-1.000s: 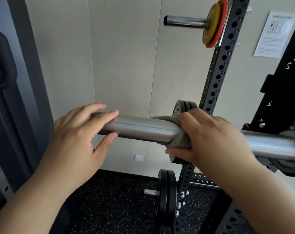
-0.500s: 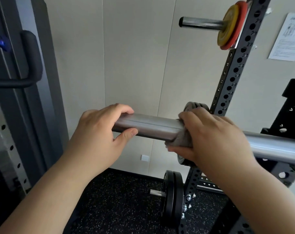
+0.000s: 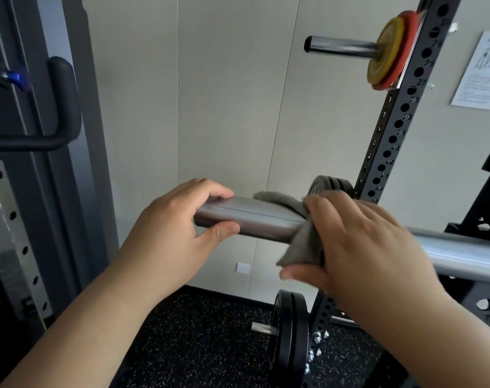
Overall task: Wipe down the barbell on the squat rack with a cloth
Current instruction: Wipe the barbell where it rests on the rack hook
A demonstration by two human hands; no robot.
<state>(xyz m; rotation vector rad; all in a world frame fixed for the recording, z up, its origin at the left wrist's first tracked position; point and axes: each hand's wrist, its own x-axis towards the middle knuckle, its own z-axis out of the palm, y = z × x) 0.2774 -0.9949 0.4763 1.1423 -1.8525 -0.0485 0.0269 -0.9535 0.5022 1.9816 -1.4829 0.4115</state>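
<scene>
The steel barbell runs across the middle of the view, its thick sleeve end pointing left. My left hand grips that end, fingers over the top and thumb underneath. A grey cloth is draped over the sleeve just right of it, one corner lying on top of the bar and the rest hanging below. My right hand is closed over the cloth and the bar, hiding the part of the sleeve beneath it. Past my right hand the bar continues to the right edge.
A black perforated rack upright stands behind the bar, with yellow and red plates on a peg near its top. Black plates hang low on it over speckled rubber flooring. A grey machine frame with a black handle is at left.
The view has shifted left and down across the frames. My right hand slid slightly right along the sleeve, and the cloth now hangs looser, with a corner showing on top of the bar.
</scene>
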